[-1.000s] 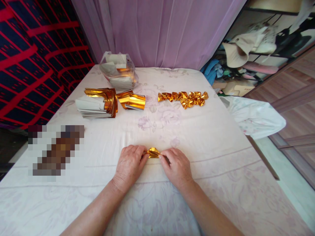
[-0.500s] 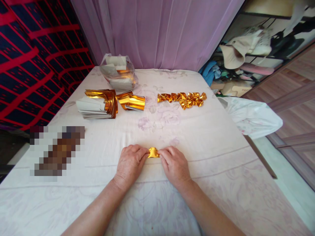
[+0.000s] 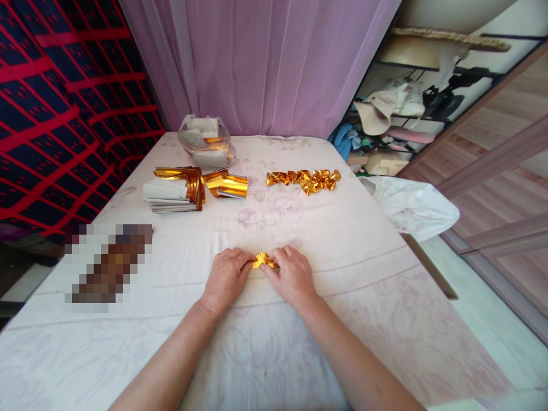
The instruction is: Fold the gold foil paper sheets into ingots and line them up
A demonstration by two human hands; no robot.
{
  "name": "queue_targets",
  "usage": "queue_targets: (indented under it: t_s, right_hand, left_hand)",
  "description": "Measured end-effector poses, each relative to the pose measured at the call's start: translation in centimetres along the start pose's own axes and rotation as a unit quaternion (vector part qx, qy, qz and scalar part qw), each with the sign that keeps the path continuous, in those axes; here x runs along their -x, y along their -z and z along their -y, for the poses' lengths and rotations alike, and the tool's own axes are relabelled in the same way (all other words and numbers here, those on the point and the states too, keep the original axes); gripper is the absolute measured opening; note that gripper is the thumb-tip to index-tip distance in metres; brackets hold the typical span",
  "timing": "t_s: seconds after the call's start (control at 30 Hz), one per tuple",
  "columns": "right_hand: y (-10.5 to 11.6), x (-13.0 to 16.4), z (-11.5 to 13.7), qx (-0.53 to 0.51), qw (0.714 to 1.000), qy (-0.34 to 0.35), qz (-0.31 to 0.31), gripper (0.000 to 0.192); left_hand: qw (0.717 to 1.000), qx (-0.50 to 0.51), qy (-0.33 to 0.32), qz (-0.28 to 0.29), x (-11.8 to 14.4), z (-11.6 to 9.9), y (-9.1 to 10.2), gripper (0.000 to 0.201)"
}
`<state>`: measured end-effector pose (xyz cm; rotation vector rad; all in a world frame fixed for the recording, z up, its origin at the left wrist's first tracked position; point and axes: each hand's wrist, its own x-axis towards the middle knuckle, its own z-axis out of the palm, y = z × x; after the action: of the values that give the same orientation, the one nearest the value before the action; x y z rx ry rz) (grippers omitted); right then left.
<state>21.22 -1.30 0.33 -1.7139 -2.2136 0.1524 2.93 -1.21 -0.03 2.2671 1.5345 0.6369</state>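
Observation:
A small folded piece of gold foil paper [image 3: 262, 261] lies low over the tablecloth between both hands. My left hand [image 3: 228, 278] pinches its left end between thumb and fingers. At the other side, my right hand [image 3: 294, 274] grips the right part, the thumb pressed on its front and the fingers behind. Farther back on the right sits a cluster of folded gold foil pieces [image 3: 314, 180]. Sheets of gold foil paper [image 3: 226, 185] lie at the back left, beside a fanned stack of gold-and-white sheets [image 3: 171, 196].
A clear plastic bag [image 3: 205, 142] of more sheets stands at the table's far edge. A blurred-out item [image 3: 113, 262] lies on the left. The flowered tablecloth [image 3: 192, 228] covers the table. Beyond its right edge are a white bag [image 3: 415, 205] and shelves.
My right hand has shifted left along the gold foil paper, its thumb now over the front. My left hand keeps its pinch. The view has turned slightly to the right and up.

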Motion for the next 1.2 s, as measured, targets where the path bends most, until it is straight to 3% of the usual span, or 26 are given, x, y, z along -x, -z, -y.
queue_targets:
  t_s: [0.1, 0.23, 0.47, 0.63, 0.77, 0.9, 1.07, 1.2]
  right_hand:
    - [-0.4, -0.3, -1.5, -0.096, 0.995, 0.007, 0.023, 0.005]
    - [-0.7, -0.4, -3.1, -0.164, 0.985, 0.039, 0.040, 0.018]
    - [-0.5, 1.3, -3.0, -0.089, 0.987, 0.132, -0.019, 0.032]
    - [0.2, 1.6, -3.2, -0.014, 0.990, 0.141, -0.006, 0.032]
    - [0.8, 1.5, -3.7, -0.016, 0.990, 0.138, 0.018, 0.029]
    - [1.1, 1.9, -2.5, -0.010, 0.993, 0.115, 0.007, 0.044]
    - [0.4, 1.9, 0.7, 0.001, 0.985, 0.137, 0.101, 0.057]
    - [0.5, 2.0, 0.5, 0.012, 0.983, 0.115, 0.144, 0.058]
  left_hand:
    - [1.000, 0.008, 0.001, -0.005, 0.0, 0.5, -0.3, 0.021]
    - [1.000, 0.007, 0.006, -0.026, 0.2, 0.9, -0.5, 0.024]
    - [0.999, -0.012, -0.016, -0.043, 0.6, 1.0, -0.6, 0.028]
    - [0.998, -0.034, -0.013, -0.050, 0.6, 0.9, -0.5, 0.029]
    - [0.998, -0.041, 0.002, -0.056, 0.3, 0.9, -0.6, 0.030]
    - [0.997, -0.045, 0.007, -0.060, 0.2, 0.8, -0.7, 0.030]
    - [0.997, -0.048, 0.008, -0.059, 0.3, 0.7, -0.5, 0.030]
    - [0.997, -0.053, 0.014, -0.055, 0.3, 0.6, -0.5, 0.031]
